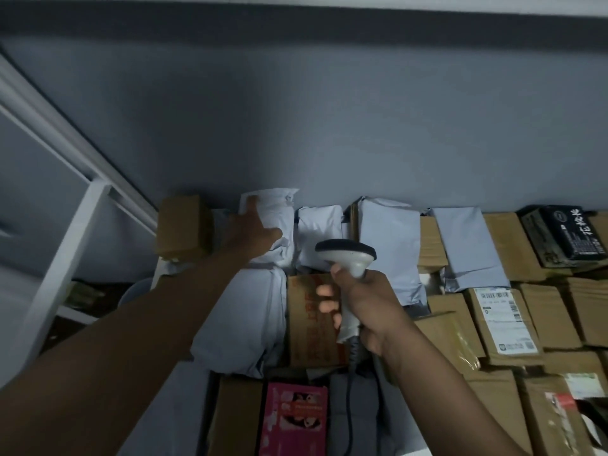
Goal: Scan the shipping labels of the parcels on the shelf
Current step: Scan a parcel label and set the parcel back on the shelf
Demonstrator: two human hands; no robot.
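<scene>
— Grey wall [296,126] behind, shelf packed with brown cardboard boxes [513,324] and pale plastic mailer bags. Why reach so far?

— Probably to turn up a label: the left hand [253,232], fingers spread, presses the rearmost white mailer [279,218]. Just right, the right hand [365,301] grips the grey corded handheld scanner [348,258], head aimed forward.

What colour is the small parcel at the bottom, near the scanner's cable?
Bright pink parcel with pale printed pictures, seen in the head view, the only one.

Two bare forearms, no sleeves, left grip [253,233], right grip [365,307]
</scene>
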